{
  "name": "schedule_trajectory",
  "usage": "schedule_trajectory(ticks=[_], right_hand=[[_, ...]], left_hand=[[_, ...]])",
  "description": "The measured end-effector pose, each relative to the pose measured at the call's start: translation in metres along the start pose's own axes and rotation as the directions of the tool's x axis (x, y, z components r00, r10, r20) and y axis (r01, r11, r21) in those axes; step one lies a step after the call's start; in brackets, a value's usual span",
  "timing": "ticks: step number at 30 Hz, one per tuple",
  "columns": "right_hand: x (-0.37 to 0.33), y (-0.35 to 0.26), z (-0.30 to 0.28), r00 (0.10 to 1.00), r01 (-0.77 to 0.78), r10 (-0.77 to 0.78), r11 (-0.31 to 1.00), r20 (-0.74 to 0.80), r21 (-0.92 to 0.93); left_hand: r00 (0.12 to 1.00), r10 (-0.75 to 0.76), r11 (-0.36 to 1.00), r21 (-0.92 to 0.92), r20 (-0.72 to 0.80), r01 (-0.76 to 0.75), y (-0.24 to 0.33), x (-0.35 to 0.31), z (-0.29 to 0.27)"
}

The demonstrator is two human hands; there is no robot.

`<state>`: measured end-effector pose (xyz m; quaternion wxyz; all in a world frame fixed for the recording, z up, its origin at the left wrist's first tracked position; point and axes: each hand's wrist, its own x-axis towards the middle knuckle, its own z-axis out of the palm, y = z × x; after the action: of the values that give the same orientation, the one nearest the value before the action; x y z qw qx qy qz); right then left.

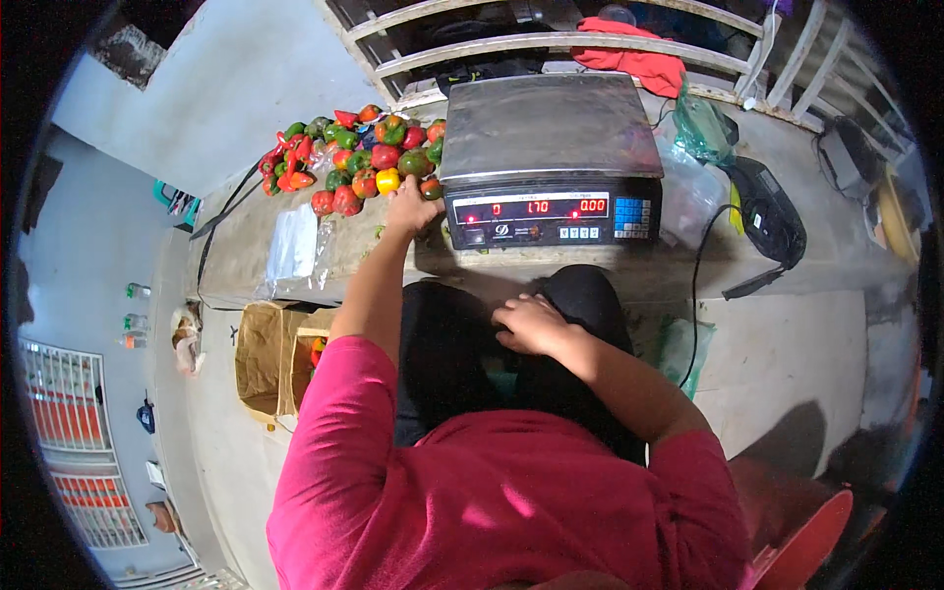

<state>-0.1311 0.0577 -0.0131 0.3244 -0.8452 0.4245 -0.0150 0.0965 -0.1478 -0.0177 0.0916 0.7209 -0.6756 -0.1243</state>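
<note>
My left hand (411, 208) reaches over the ledge to the near edge of a pile of peppers (385, 157). Its fingers stretch beside a small yellow pepper (388, 181), with the thumb apart toward the scale. Just beyond the fingertips lies a green-and-red pepper (431, 189); whether I touch it is hard to see. Low on my dark-trousered thigh rests my right hand (531, 324), fingers loosely spread and holding nothing. A digital scale (551, 128) with a bare metal platform and lit red digits stands right of my left hand.
Clear plastic bags (293, 244) lie on the ledge left of the scale. Below stands an open brown paper bag (264, 359) beside another holding peppers. Right of the scale are a green plastic bag (703, 128), a black bag (767, 211) and a hanging cable. Metal bars (551, 41) run behind.
</note>
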Motion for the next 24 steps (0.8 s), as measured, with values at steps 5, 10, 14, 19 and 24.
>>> schedule_trajectory(ticks=[5, 10, 14, 19, 24], right_hand=[[0.000, 0.002, -0.002, 1.000, -0.002, 0.002, 0.999, 0.006, 0.035], [0.005, 0.004, 0.007, 1.000, 0.000, 0.000, 0.997, -0.002, 0.080], [0.009, 0.009, 0.005, 0.999, 0.026, -0.024, 0.994, -0.027, 0.107], [0.013, 0.022, 0.017, 0.990, 0.060, -0.034, 0.980, -0.137, 0.192], [0.011, 0.027, 0.020, 0.979, 0.064, -0.018, 0.972, -0.201, 0.226]], left_hand=[[0.959, -0.245, 0.937, -0.289, -0.145, 0.195, 0.007, -0.015, -0.016], [0.852, -0.159, 0.845, -0.514, -0.498, -0.143, 0.057, -0.004, -0.058], [0.886, 0.300, 0.891, -0.229, -0.354, -0.392, 0.139, 0.010, -0.068], [0.948, 0.306, 0.942, -0.117, -0.084, -0.314, 0.216, -0.007, -0.056], [0.957, 0.283, 0.959, -0.029, 0.068, -0.282, 0.227, -0.002, -0.059]])
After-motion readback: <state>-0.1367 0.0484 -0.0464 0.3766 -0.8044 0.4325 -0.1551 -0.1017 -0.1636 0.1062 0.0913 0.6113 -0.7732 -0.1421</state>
